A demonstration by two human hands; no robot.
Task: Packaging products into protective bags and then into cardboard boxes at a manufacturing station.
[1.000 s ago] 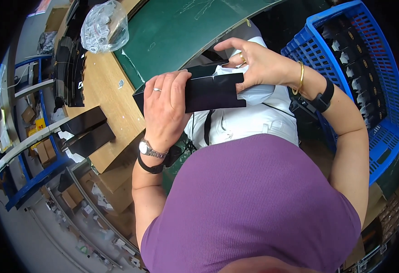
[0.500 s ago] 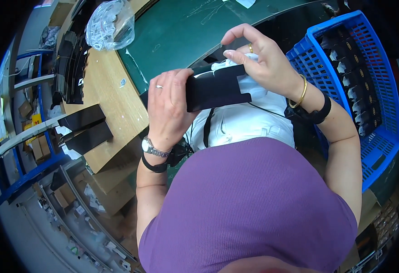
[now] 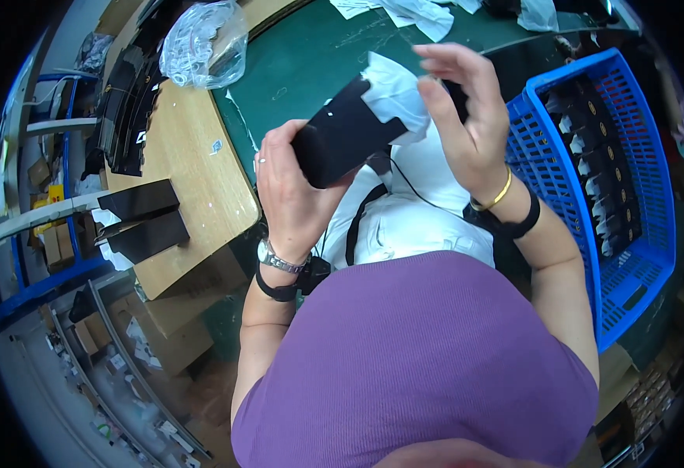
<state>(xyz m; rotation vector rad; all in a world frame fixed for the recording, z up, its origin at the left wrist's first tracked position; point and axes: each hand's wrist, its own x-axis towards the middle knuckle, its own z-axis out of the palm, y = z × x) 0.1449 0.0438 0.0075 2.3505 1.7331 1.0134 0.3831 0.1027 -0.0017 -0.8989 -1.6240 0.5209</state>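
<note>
A black box (image 3: pixel 340 134) sits tilted in my left hand (image 3: pixel 283 171), whose fingers wrap round its lower left end. White tissue-like paper (image 3: pixel 396 92) sticks out of the box's upper right end, which has notched flaps. My right hand (image 3: pixel 470 125) is just right of that paper, its fingers apart and holding nothing. Whatever lies inside the box is hidden.
At the right stands a blue plastic basket (image 3: pixel 525 129) with a row of similar black boxes (image 3: pixel 603 156). Two black boxes (image 3: pixel 148 222) lie on the wooden tabletop (image 3: pixel 193 156), beside black folded cartons (image 3: pixel 123 109). A clear bag (image 3: pixel 204 47) rests behind.
The box has tilted up to the right, and more white paper shows at its end. My right hand has come off it slightly rightward, fingers spreading from a near pinch.
</note>
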